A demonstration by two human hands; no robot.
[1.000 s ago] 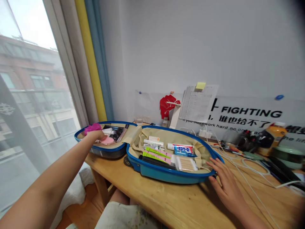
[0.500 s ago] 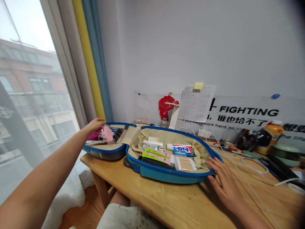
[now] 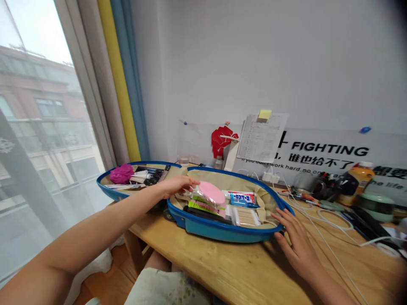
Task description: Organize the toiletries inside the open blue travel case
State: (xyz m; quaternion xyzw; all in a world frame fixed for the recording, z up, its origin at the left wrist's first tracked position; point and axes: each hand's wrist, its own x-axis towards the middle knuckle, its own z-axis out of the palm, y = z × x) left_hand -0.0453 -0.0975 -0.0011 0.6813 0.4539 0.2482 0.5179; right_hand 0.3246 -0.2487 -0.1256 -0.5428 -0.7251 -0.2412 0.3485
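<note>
An open blue case lies on a wooden desk (image 3: 222, 262), its right half (image 3: 222, 231) lined in beige and packed with tubes, a toothpaste box (image 3: 243, 197), cotton swabs (image 3: 246, 216) and pink and green packets. My left hand (image 3: 178, 185) is closed on a clear packet with a round pink pad (image 3: 210, 193), holding it over the right half. The left half (image 3: 110, 190) holds a pink puff (image 3: 121, 173) and dark tubes. My right hand (image 3: 294, 243) rests flat, fingers spread, against the case's right rim.
White cables (image 3: 330, 220) trail across the desk on the right, beside an orange bottle (image 3: 352, 182), a green bowl (image 3: 380, 203) and small clutter. Papers (image 3: 262, 137) and a poster hang on the wall. A curtained window (image 3: 47, 127) fills the left.
My left hand lifted the pink pad packet out of the case's left half and carried it right, over the right half. My right hand stayed at the rim.
</note>
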